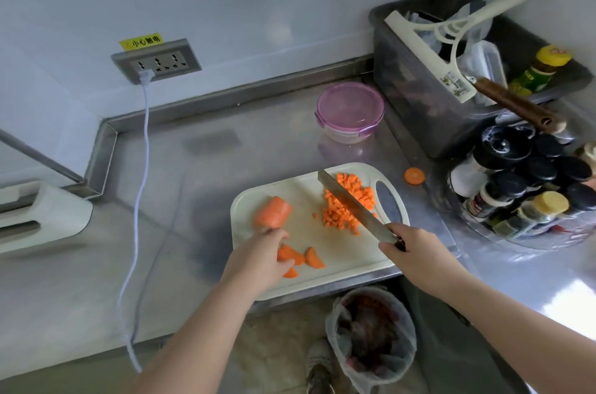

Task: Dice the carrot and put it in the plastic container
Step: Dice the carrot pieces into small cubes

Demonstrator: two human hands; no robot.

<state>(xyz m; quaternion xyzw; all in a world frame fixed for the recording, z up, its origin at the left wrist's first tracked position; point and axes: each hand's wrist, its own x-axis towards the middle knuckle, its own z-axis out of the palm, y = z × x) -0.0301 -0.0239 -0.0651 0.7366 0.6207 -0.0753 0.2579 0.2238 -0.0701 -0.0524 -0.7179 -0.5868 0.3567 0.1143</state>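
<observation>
A kitchen is being shown: carrot [335, 216] is being diced on a white cutting board [338, 251] on a stainless worktop [193, 232], spice jars [522, 187] are being kept alongside, lined waste bin [371, 335] below.

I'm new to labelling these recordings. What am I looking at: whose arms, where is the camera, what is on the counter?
No machine here: a person works with bare hands, and the single camera sits on their head, looking down, so the arms reach in from below. The right hand grips a knife, its blade over a pile of diced carrot on a white cutting board. The left hand lies on some carrot wedges; whether it grips them is unclear. An undiced carrot chunk sits just beyond that hand. Behind the board, on the steel counter, sits a round plastic container with its purple lid on. A carrot end slice lies off the board.
</observation>
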